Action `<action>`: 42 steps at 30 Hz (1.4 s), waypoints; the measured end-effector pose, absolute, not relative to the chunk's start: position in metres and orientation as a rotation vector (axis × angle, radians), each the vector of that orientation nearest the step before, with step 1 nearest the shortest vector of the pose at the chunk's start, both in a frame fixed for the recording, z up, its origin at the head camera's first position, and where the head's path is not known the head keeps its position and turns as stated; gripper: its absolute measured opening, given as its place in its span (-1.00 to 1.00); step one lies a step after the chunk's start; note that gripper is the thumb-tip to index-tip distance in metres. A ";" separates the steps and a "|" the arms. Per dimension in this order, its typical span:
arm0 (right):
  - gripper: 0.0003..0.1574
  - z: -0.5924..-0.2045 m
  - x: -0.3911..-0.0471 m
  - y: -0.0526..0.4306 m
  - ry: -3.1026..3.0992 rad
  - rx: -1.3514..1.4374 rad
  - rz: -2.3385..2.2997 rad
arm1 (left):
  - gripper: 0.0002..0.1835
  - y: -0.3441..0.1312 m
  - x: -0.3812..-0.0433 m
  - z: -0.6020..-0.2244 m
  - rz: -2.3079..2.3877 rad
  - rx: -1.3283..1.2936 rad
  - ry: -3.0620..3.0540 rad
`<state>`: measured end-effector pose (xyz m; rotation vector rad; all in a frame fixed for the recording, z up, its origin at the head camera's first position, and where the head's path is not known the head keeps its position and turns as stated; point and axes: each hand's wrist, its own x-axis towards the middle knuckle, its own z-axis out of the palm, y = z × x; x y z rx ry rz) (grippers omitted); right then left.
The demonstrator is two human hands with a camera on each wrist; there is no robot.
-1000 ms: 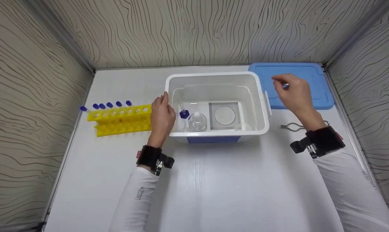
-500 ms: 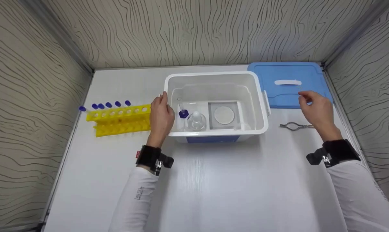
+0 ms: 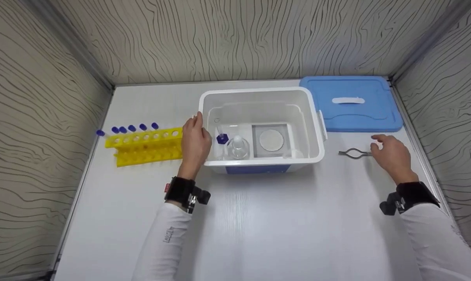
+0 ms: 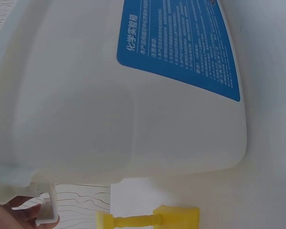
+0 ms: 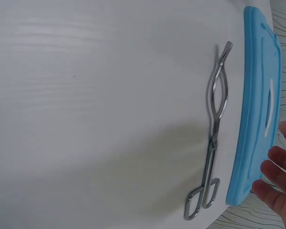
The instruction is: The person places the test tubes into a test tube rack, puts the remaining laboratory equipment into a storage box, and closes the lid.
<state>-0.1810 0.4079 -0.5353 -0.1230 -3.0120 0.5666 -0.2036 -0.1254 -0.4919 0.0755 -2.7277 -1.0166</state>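
Observation:
My left hand (image 3: 196, 141) holds the left edge of a white plastic box (image 3: 259, 90). In the left wrist view its fingers (image 4: 31, 212) curl round the white side latch (image 4: 48, 210). Inside the box are a clear bottle (image 3: 238, 147), a purple-based glass piece (image 3: 222, 138) and a square gauze (image 3: 271, 139) with a round white centre. My right hand (image 3: 393, 156) hovers over the handle end of steel crucible tongs (image 3: 354, 153), apart from them, fingers loosely bent and holding nothing. The tongs (image 5: 214, 138) lie whole on the table in the right wrist view.
Left of the box stands a yellow test tube rack (image 3: 147, 146); several tubes with blue caps (image 3: 132, 128) show along it. A blue lid (image 3: 352, 115) with a white handle lies at the back right. Patterned walls (image 3: 220, 39) enclose the white table (image 3: 278, 226).
My right hand has moved from over the blue lid toward the right and nearer, to above the tongs' handles. The left hand and the box stay put.

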 end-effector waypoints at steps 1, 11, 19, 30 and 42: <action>-0.54 -0.539 -0.180 0.410 -3.033 -0.120 0.553 | -0.46 -0.125 -0.204 -0.492 -1.018 0.078 -2.730; -0.48 -0.560 -0.172 0.424 -3.183 0.072 0.452 | -0.47 -0.125 -0.203 -0.492 -1.015 0.064 -2.721; -0.43 -0.569 -0.169 0.424 -3.283 0.085 0.439 | -0.47 -0.125 -0.203 -0.492 -1.000 0.062 -2.715; -0.50 -0.578 -0.163 0.416 -3.167 0.077 0.466 | -0.46 -0.125 -0.204 -0.491 -1.010 0.084 -2.736; -0.63 -0.585 -0.160 0.415 -3.128 0.229 0.279 | -0.46 -0.126 -0.203 -0.493 -0.986 0.072 -2.727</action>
